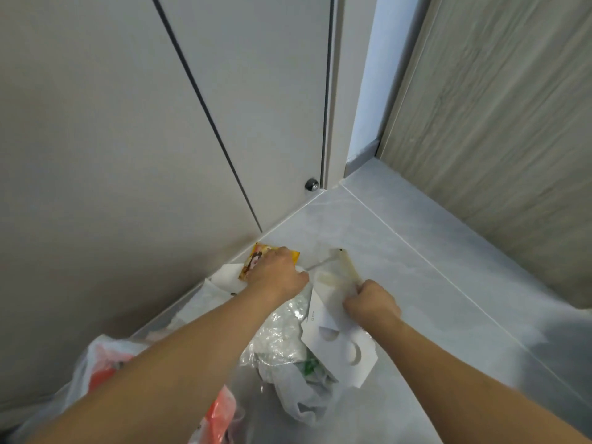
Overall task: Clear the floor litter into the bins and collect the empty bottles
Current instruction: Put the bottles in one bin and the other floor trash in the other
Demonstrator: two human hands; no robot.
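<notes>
Litter lies heaped on the grey tiled floor against the wall. My left hand (277, 272) reaches over a yellow and red snack wrapper (256, 256) and covers most of it; its fingers are hidden, so whether it grips the wrapper is unclear. My right hand (371, 299) is curled round the edge of a thin clear plastic bag (333, 274) with a yellowish strip along one side. Between my arms lie a white cardboard piece with round cut-outs (339, 344) and crumpled clear plastic wrapping (282, 334). No bottle shows.
A white plastic bag with red print (105, 363) sits low at the left under my left arm. White paper (224, 275) lies by the wall. A metal door stop (311, 184) stands at the wall's foot. A wood-grain panel (496, 139) bounds the right side.
</notes>
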